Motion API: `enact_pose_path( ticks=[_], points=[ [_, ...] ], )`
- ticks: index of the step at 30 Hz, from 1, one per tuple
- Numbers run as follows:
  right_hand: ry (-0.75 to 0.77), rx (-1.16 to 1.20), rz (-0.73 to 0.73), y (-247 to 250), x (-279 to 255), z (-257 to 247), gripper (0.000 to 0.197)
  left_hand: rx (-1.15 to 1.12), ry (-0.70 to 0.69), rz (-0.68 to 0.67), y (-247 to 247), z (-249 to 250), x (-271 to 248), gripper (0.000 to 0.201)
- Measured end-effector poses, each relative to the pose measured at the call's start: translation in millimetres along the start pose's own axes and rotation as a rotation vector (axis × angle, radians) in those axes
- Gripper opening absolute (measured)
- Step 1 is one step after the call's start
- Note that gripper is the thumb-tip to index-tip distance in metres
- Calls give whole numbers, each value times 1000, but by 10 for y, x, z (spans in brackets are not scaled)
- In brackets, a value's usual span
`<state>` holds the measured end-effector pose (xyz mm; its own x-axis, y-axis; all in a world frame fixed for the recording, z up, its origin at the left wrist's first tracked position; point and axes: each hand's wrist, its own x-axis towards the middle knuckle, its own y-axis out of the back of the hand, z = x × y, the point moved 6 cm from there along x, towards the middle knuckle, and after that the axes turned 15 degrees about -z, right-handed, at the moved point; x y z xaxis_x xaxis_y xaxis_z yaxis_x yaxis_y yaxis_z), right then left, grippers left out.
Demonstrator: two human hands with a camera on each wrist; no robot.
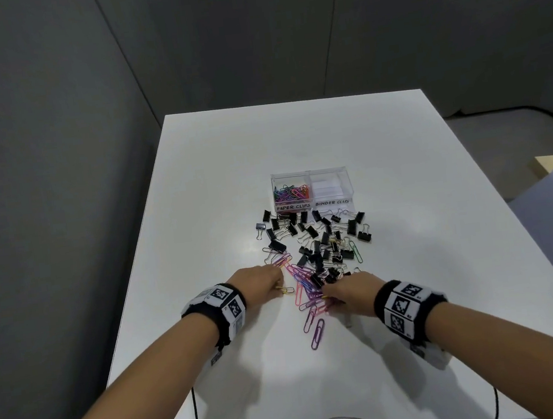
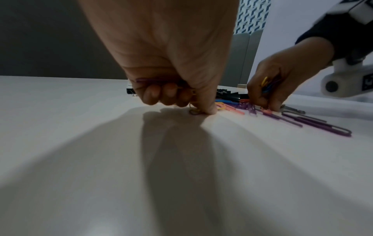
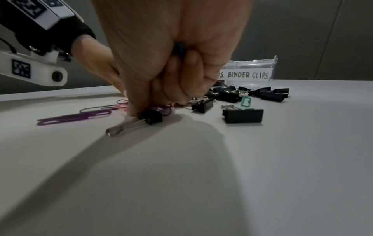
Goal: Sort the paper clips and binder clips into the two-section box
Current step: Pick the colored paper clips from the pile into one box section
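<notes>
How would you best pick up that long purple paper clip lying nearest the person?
Probably pinch the long purple paper clip across its two long sides, coming straight down from above. It lies flat on the white table, apart from the heap, so only its thin wire edges offer a hold.

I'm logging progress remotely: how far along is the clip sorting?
Done: the PAPER CLIPS section holds coloured clips; the BINDER CLIPS section looks empty. In hand: left hand and right hand both grip gathered paper clips. Left: loose paper clips and all the black binder clips on the table.
</notes>
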<state>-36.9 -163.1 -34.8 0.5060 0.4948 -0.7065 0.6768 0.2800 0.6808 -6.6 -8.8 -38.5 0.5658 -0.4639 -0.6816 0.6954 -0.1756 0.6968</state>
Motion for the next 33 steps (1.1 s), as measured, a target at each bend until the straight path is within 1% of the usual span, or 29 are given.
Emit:
enact_pose_path(
  ticks=[3, 5, 10, 14, 17, 20, 23, 25, 27, 30, 33],
  points=[
    [12, 15, 9, -6, -14, -1, 22, 41, -12, -6, -7, 29, 15, 30],
    [13, 77, 30, 40, -43, 12, 21, 55, -15, -10, -9, 23, 24, 32],
    [-28, 252, 81, 340, -127, 165, 14, -16, -33, 83, 139, -17, -4, 27],
    [-62, 366, 170, 793, -88, 427, 24, 7, -68, 159, 391, -65, -66, 33],
    [-91, 422, 226, 1233, 47, 603, 25, 2, -40, 199, 651, -143, -42, 35],
    [-124, 433, 234, 1635, 292, 694, 29, -40, -21, 272, 974, -249, 27, 31],
    [-171, 381, 256, 1868, 578, 728, 27, -88, -2, 351, 1282, -376, 122, 30],
    [-196, 318, 246, 1911, 762, 728, 30, -114, 19, 385, 1418, -469, 199, 31],
    [-188, 292, 232, 1904, 914, 713, 32, -138, 42, 402, 1477, -570, 277, 33],
    [-121, 325, 215, 1869, 1040, 675, 41, -186, 62, 400, 1468, -702, 388, 35],
    [-56, 356, 207, 1838, 1013, 661, 50, -224, 52, 403, 1443, -747, 487, 36]
  ],
)
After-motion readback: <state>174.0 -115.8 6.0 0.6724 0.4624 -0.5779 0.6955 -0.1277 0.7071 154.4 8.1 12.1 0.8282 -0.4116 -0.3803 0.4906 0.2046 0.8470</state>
